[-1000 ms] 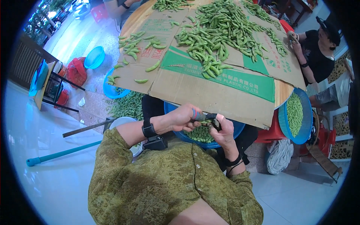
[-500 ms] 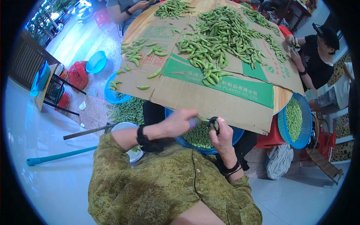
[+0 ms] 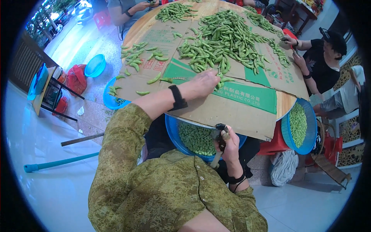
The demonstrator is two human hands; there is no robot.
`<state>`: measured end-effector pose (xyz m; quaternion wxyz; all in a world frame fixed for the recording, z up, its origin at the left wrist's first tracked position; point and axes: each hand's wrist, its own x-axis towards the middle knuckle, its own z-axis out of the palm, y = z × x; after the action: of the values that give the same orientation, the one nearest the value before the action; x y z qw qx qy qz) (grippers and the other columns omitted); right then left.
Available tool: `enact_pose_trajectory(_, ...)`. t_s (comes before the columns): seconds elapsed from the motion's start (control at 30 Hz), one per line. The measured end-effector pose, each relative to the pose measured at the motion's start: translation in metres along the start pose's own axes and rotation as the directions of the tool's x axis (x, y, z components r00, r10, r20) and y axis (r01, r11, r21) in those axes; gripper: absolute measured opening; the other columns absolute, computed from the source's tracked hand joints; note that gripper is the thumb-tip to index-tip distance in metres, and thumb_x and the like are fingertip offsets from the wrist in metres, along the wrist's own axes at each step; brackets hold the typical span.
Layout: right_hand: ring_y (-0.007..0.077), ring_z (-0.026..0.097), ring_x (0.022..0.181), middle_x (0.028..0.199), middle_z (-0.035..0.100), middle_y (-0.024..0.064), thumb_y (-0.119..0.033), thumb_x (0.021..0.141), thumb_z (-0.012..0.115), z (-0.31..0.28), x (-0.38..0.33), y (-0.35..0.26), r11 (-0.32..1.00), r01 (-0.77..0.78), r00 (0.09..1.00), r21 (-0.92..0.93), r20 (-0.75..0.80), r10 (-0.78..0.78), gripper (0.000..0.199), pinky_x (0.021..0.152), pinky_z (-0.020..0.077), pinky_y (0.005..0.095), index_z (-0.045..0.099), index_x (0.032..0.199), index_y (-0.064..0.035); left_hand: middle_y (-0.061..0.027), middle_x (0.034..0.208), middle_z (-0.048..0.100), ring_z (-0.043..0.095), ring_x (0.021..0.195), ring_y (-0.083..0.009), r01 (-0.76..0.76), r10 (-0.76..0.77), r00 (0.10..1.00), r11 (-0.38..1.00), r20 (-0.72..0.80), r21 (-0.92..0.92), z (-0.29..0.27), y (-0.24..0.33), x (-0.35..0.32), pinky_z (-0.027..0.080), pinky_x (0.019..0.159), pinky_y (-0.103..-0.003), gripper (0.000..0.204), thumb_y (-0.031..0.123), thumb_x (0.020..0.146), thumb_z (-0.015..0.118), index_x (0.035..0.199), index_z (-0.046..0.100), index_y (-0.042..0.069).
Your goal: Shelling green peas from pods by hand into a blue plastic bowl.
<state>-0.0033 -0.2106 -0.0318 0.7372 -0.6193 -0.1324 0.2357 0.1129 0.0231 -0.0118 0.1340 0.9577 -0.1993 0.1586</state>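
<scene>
Left hand [image 3: 205,83] reaches onto cardboard-covered round table [image 3: 247,116], fingers curled over green bean pods [image 3: 224,46] at pile's near edge. Blue basin [image 3: 172,133] of beans sits under table's near edge. Right hand [image 3: 228,145] grips scissors [image 3: 219,133] over it.

Matt cardboard sheet [image 3: 216,112]; glossy plastic basin [image 3: 172,133].

Near edge of the worktop [image 3: 216,112]: bare cardboard, passable. Centre and far side blocked by the heaped green pods [image 3: 228,42]. Scattered loose pods [image 3: 139,58] obstruct the left edge. Another person's hands [image 3: 293,48] occupy the right edge.
</scene>
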Motion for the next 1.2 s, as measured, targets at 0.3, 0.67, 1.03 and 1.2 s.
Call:
enact_pose_trajectory(0.3, 0.014, 0.045, 0.052, 0.071, 0.049, 0.0069, -0.021, 0.096, 0.044, 0.007, -0.009, 0.024, 0.797, -0.218, 0.969, 0.564, 0.029, 0.245, 0.022, 0.042, 0.0395, 0.0268, 0.05, 0.104, -0.0008, -0.0203, 0.089, 0.056, 0.055, 0.09, -0.0385, -0.091, 0.088, 0.995, 0.995, 0.052, 0.051, 0.0, -0.001, 0.014, 0.046, 0.08, -0.044, 0.011, -0.001, 0.07, 0.058, 0.08, 0.062, -0.001)
enact_pose_trajectory(0.67, 0.0081, 0.042, 0.048, 0.066, 0.049, 0.0037, -0.025, 0.098, 0.047, -0.006, 0.001, 0.003, 0.955, 0.175, 0.974, 0.239, -0.183, -0.132, 0.024, 0.04, 0.0341, 0.0211, 0.05, 0.105, -0.003, 0.0, 0.087, 0.063, 0.054, 0.073, -0.0048, 0.38, -0.214, 0.914, 0.145, 0.346, -0.914, -0.037, 0.051, -0.015, 0.042, 0.059, -0.02, 0.021, 0.014, 0.09, 0.059, 0.108, 0.061, 0.004)
enact_pose_trajectory(1.03, 0.0073, 0.039, 0.05, 0.08, 0.052, 0.0023, -0.019, 0.097, 0.047, 0.001, 0.012, -0.008, 0.842, -0.048, 0.997, 0.538, 0.078, 0.007, 0.043, 0.04, 0.0326, 0.0202, 0.039, 0.138, -0.0063, 0.0024, 0.07, 0.056, 0.045, 0.053, -0.0018, 0.443, -0.205, 0.869, -0.079, 0.45, -0.893, -0.008, 0.081, -0.074, 0.033, 0.045, -0.017, 0.019, 0.02, 0.09, 0.064, 0.097, 0.064, 0.003)
enact_pose_trajectory(1.2, 0.0073, 0.038, 0.049, 0.081, 0.052, 0.0029, -0.018, 0.096, 0.048, 0.006, 0.011, -0.011, 0.794, -0.103, 0.992, 0.599, 0.117, 0.04, 0.043, 0.04, 0.032, 0.0203, 0.04, 0.137, -0.0073, 0.0014, 0.072, 0.058, 0.05, 0.061, -0.0028, 0.473, -0.214, 0.865, 0.046, 0.454, -0.88, -0.01, 0.08, -0.083, 0.036, 0.049, -0.018, 0.015, 0.017, 0.092, 0.059, 0.091, 0.065, 0.003)
